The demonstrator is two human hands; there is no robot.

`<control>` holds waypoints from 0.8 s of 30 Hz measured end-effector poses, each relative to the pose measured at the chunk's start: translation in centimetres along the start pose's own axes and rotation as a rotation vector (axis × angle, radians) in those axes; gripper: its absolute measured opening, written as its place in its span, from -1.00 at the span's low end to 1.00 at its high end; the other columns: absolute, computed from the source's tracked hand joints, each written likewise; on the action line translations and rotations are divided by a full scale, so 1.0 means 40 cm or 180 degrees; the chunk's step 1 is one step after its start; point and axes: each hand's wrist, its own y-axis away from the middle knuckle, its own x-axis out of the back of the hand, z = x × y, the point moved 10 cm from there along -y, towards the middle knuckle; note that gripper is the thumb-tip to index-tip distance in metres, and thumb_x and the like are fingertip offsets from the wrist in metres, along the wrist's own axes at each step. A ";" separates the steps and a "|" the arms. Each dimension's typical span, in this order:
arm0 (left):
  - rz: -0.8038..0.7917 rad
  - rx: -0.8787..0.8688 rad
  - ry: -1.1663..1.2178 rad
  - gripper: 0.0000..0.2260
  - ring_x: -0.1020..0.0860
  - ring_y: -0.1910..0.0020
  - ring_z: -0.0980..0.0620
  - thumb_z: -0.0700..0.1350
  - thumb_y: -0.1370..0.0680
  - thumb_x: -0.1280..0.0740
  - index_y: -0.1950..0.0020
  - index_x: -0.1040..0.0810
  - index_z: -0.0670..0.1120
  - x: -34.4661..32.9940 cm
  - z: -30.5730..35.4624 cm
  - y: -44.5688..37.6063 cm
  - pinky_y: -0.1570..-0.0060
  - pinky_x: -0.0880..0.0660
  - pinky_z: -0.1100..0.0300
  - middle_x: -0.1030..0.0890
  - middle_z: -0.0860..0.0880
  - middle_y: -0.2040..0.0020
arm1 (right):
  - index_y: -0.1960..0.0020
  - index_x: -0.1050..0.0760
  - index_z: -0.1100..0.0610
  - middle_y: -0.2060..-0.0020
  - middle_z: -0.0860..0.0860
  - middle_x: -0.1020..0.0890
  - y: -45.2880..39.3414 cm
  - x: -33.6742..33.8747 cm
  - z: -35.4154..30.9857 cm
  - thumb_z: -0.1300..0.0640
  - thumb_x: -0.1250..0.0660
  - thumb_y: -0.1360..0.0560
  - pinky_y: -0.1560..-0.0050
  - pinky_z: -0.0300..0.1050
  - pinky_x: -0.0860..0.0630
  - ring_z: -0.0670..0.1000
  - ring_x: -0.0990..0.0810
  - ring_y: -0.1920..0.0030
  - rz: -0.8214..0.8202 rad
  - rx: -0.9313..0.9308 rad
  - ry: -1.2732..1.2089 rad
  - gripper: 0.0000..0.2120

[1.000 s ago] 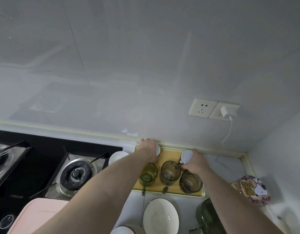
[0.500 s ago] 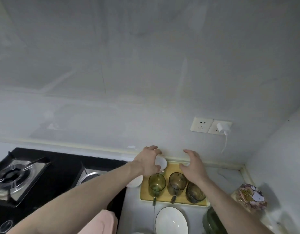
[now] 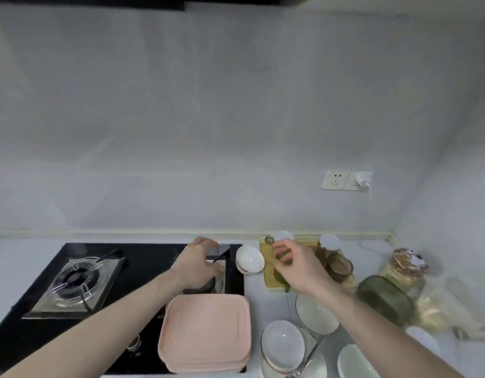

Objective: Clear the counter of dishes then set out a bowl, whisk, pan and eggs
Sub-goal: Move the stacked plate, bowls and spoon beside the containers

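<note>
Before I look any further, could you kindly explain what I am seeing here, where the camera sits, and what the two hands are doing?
There is no machine: a person wears a wide-angle camera on the head, looking forward and down at a kitchen counter. The left hand hovers over the black gas stove, fingers loosely curled; I cannot tell whether it holds anything. The right hand is over a yellow tray of green glass mugs; what it grips is blurred. Nearby lie a white bowl, stacked pink plates, more white dishes and a snack jar.
</note>
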 end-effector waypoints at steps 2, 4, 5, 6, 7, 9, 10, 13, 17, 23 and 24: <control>-0.0200 0.0639 0.0022 -0.41 -0.41 -0.38 -0.13 0.06 -0.48 -0.38 -0.48 -0.37 -0.02 -0.045 -0.163 0.074 -0.33 -0.39 0.09 -0.38 -0.05 -0.43 | -0.26 -0.55 -0.07 -0.09 -0.20 -0.61 0.071 -0.086 0.001 0.09 -0.42 -0.52 -0.06 -0.21 -0.59 -0.19 -0.64 0.04 -0.0145 -0.0141 -0.0036 -0.68; -0.0389 0.1214 0.0233 -0.28 -0.41 -0.38 -0.20 0.16 -0.42 -0.36 -0.52 -0.28 -0.06 -0.106 -0.312 0.148 -0.35 -0.41 -0.04 -0.37 -0.11 -0.44 | -0.28 -0.54 -0.06 -0.12 -0.18 -0.61 0.137 -0.151 0.010 0.11 -0.41 -0.53 -0.06 -0.22 -0.57 -0.18 -0.63 0.02 -0.0175 -0.0294 -0.0066 -0.67; -0.0489 0.1465 0.0431 -0.22 -0.43 -0.37 -0.19 0.20 -0.41 -0.37 -0.54 -0.24 -0.08 -0.138 -0.375 0.194 -0.34 -0.43 -0.06 -0.38 -0.12 -0.42 | -0.28 -0.54 -0.06 -0.14 -0.16 -0.61 0.174 -0.185 0.011 0.12 -0.40 -0.54 -0.07 -0.21 -0.57 -0.18 -0.63 0.01 -0.0188 -0.0378 -0.0078 -0.68; -0.0564 0.1657 0.0712 -0.19 -0.45 -0.33 -0.16 0.22 -0.42 -0.38 -0.56 -0.22 -0.10 -0.170 -0.416 0.230 -0.30 -0.45 -0.04 -0.41 -0.10 -0.39 | -0.28 -0.55 -0.05 -0.15 -0.16 -0.61 0.202 -0.204 0.010 0.13 -0.40 -0.54 -0.09 -0.19 -0.57 -0.17 -0.63 0.01 -0.0195 -0.0447 -0.0085 -0.68; -0.0661 0.1848 0.1036 -0.22 -0.46 -0.29 -0.14 0.23 -0.46 -0.39 -0.55 -0.22 -0.10 -0.205 -0.444 0.272 -0.25 -0.46 -0.03 -0.44 -0.08 -0.35 | -0.28 -0.55 -0.04 -0.15 -0.15 -0.61 0.234 -0.222 0.009 0.14 -0.40 -0.54 -0.10 -0.18 -0.57 -0.16 -0.63 0.02 -0.0201 -0.0505 -0.0091 -0.68; -0.0913 0.2185 0.1794 -0.35 -0.45 -0.26 -0.15 0.26 -0.52 -0.37 -0.49 -0.30 -0.03 -0.279 -0.470 0.338 -0.21 -0.47 -0.07 -0.47 -0.05 -0.29 | -0.27 -0.55 -0.04 -0.15 -0.16 -0.61 0.292 -0.237 0.003 0.15 -0.39 -0.54 -0.07 -0.22 -0.54 -0.17 -0.63 0.03 -0.0147 -0.0595 -0.0097 -0.68; -0.1050 0.2288 0.2169 -0.40 -0.46 -0.28 -0.17 0.28 -0.52 -0.37 -0.44 -0.35 -0.01 -0.312 -0.476 0.358 -0.25 -0.47 -0.11 -0.49 -0.05 -0.30 | -0.26 -0.55 -0.04 -0.15 -0.16 -0.60 0.317 -0.236 -0.003 0.16 -0.38 -0.54 -0.04 -0.25 -0.52 -0.18 -0.62 0.04 -0.0113 -0.0630 -0.0102 -0.69; -0.1184 0.2356 0.3005 -0.42 -0.59 -0.19 -0.21 0.33 -0.49 -0.39 -0.35 -0.48 -0.02 -0.370 -0.465 0.388 -0.29 -0.51 -0.19 -0.61 -0.08 -0.24 | -0.24 -0.55 -0.08 -0.13 -0.20 -0.60 0.394 -0.223 -0.007 0.14 -0.36 -0.54 0.03 -0.34 -0.46 -0.22 -0.61 0.03 -0.0008 -0.0737 -0.0133 -0.70; -0.0804 0.2447 0.3564 -0.50 -0.59 -0.15 -0.19 0.28 -0.56 -0.33 -0.33 -0.49 -0.04 -0.379 -0.441 0.386 -0.26 -0.51 -0.27 -0.60 -0.08 -0.22 | -0.21 -0.56 -0.11 -0.11 -0.23 -0.61 0.463 -0.181 0.009 0.15 -0.38 -0.54 0.05 -0.34 -0.48 -0.21 -0.61 0.02 0.0159 -0.0859 -0.0250 -0.71; -0.0396 0.2660 0.3725 -0.50 -0.54 -0.11 -0.18 0.32 -0.58 -0.26 -0.29 -0.46 -0.05 -0.383 -0.429 0.391 -0.23 -0.54 -0.24 -0.55 -0.08 -0.20 | -0.18 -0.58 -0.12 -0.10 -0.23 -0.63 0.518 -0.144 0.038 0.14 -0.39 -0.54 0.06 -0.33 -0.52 -0.20 -0.63 0.05 0.0252 -0.0959 -0.0267 -0.74; -0.0299 0.2670 0.3757 -0.50 -0.55 -0.08 -0.17 0.32 -0.59 -0.26 -0.28 -0.46 -0.06 -0.384 -0.430 0.388 -0.22 -0.55 -0.24 -0.55 -0.07 -0.16 | -0.18 -0.58 -0.13 -0.10 -0.24 -0.63 0.523 -0.145 0.042 0.14 -0.39 -0.54 0.06 -0.32 -0.53 -0.20 -0.63 0.05 0.0240 -0.0974 -0.0269 -0.73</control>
